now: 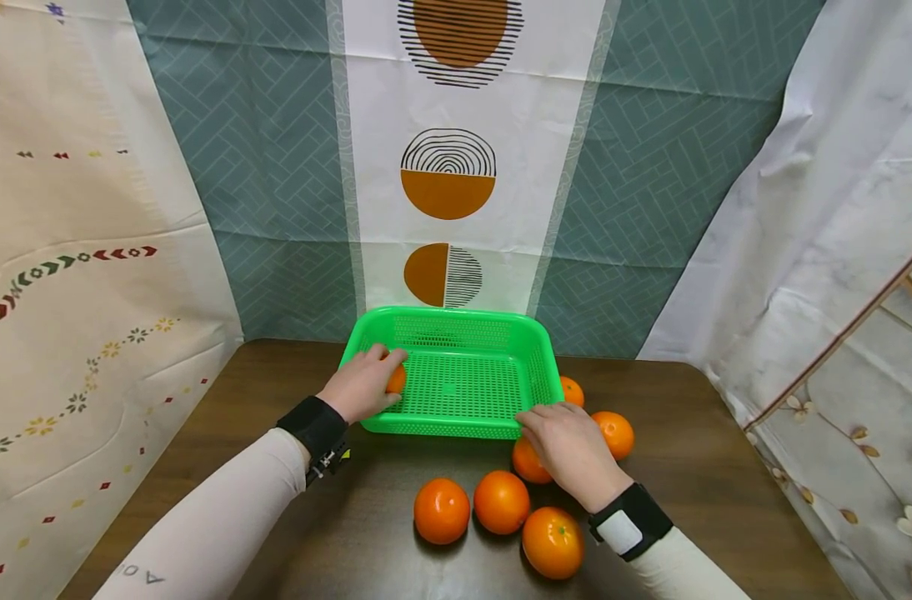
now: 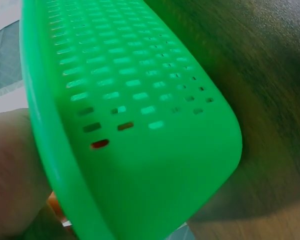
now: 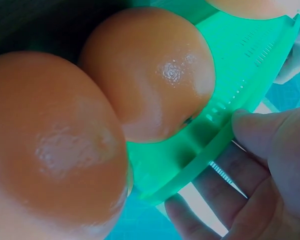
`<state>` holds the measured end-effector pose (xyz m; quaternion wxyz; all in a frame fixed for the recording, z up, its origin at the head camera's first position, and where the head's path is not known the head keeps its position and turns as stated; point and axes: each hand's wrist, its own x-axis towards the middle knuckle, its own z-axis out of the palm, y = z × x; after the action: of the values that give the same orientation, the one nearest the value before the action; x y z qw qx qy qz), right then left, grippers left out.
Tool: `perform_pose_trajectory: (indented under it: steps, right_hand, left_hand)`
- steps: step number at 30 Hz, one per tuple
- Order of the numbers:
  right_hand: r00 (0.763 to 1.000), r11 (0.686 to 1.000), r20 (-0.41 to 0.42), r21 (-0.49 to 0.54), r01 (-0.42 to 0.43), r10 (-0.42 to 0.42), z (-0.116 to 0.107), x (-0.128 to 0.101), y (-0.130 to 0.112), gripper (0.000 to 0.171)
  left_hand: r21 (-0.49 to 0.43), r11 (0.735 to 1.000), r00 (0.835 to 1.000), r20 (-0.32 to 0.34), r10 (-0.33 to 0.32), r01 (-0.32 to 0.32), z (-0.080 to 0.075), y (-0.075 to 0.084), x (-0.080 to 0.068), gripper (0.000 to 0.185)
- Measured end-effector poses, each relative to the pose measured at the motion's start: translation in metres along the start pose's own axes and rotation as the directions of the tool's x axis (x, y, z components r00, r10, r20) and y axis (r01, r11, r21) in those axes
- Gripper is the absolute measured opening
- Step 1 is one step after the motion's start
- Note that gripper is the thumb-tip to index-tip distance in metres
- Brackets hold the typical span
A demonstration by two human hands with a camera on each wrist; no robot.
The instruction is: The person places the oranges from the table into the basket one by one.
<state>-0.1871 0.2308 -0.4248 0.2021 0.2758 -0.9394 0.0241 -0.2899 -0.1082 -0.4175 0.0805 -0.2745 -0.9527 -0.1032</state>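
Note:
A green plastic basket (image 1: 441, 427) with perforated sides stands at the back of the table. Inside its left end, my left hand (image 1: 362, 385) holds an orange (image 1: 398, 380), fingers curled over the top. The left wrist view shows mostly the basket's outer wall (image 2: 155, 165), hiding most of that fruit. At the front right corner my right hand (image 1: 564, 442) grips the rim, thumb (image 3: 255, 132) outside and fingers reaching over. Two oranges lie partly behind this hand, one nearer orange (image 1: 529, 461) and another orange (image 1: 613, 434) to its right.
In front of the basket sit an orange (image 1: 441, 510), a second orange (image 1: 501, 502) and a third orange (image 1: 552, 542). One more orange (image 1: 572, 392) is against the basket's right side. A patterned curtain (image 1: 276, 208) hangs right behind the wooden table (image 1: 696, 467).

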Motion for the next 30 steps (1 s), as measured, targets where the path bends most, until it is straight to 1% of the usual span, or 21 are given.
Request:
perform_pose_trajectory:
  steps: [4, 8, 11, 21, 30]
  right_hand:
    - [1.0, 1.0, -0.005, -0.006, -0.002, 0.002, 0.0, 0.0, 0.0, 0.024]
    - [1.0, 1.0, -0.008, -0.004, -0.007, 0.007, 0.001, -0.001, -0.001, 0.024]
    - [1.0, 1.0, -0.006, -0.004, -0.007, 0.007, 0.001, -0.002, -0.002, 0.025]
    - [1.0, 1.0, 0.003, -0.01, -0.012, 0.012, -0.001, -0.002, -0.003, 0.024]
    - [0.999, 1.0, 0.011, -0.005, -0.031, 0.031, -0.001, -0.001, -0.003, 0.025]
  left_hand:
    - [-0.012, 1.0, 1.0, 0.02, -0.004, 0.004, 0.001, 0.001, 0.003, 0.059]
    - [-0.016, 1.0, 0.998, 0.061, -0.02, 0.021, 0.002, 0.002, 0.005, 0.057]
    - [-0.013, 1.0, 0.995, 0.098, -0.025, 0.026, 0.003, 0.001, 0.006, 0.058]
    - [-0.013, 0.999, 0.981, 0.19, -0.043, 0.046, 0.004, 0.001, 0.011, 0.058]
    - [-0.003, 0.999, 0.974, 0.222, -0.049, 0.051, -0.001, 0.004, 0.012, 0.056]
